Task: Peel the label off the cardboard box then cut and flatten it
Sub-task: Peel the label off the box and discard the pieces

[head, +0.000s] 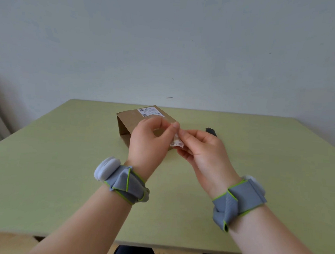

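Brown cardboard is what we see first from the head camera: the cardboard box [133,123] sits on the pale green table [66,161], toward the far edge, close to the grey-white wall [166,41]. A white printed label [148,111] lies on the far part of the box's top face; we cannot read its print.

In front of the box, raised above the table, our two hands meet. The left hand [149,143] has its fingers curled, thumb and forefinger pinching the upper end of a small crumpled white scrap [177,142]. The right hand [204,149] pinches the same scrap from the other side, its fingers folded round the lower part. So both hands are closed on the scrap, touching or nearly touching at the fingertips. We take the scrap to be a peeled piece of label or tape, though it is too creased to say which. A little reddish print shows at its bottom edge.

Just beyond the right hand, a dark object [211,131] lies on the table to the right of the box; most of it is hidden by the hand, and we cannot tell what it is.

Each wrist carries a grey band with green edging, the left band [125,183] and the right band [238,200], each holding a white rounded unit. At the bottom edge, dark clothing [133,253] shows below the table's near rim.
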